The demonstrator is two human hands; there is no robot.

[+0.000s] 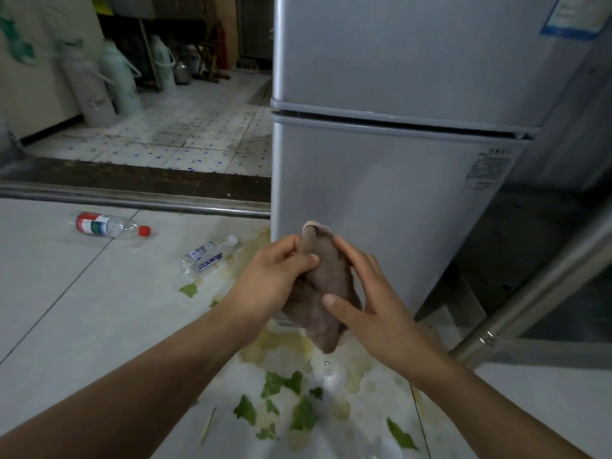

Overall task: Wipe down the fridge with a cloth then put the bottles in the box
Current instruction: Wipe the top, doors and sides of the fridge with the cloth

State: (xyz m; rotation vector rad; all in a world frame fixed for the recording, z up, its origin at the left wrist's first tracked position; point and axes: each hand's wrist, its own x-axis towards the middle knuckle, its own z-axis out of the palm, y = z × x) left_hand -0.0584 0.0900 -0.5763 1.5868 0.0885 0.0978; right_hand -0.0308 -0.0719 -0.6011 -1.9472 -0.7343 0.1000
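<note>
While held up in front of the fridge's (390, 180) lower door, brown cloth (326, 293) bunched between both hands. Left hand (275, 279) closed on the cloth's upper left edge, thumb and fingers pinching it. Right hand (367, 299) half open, fingers spread along the cloth's right side, thumb pressed across its front. Just below the fridge, on the floor (82, 309), a yellowish spill (281, 349) and torn green leaf scraps (298, 409). Left of the fridge, near its bottom corner, a clear bottle with a white cap (208, 255) lying on its side. Farther left of the fridge, a bottle with a red cap (111, 225), also lying flat. Well behind, left of the fridge, thermos flasks (106, 81) standing on speckled tiles. Right of the fridge, a slanting metal rail (536, 289).
</note>
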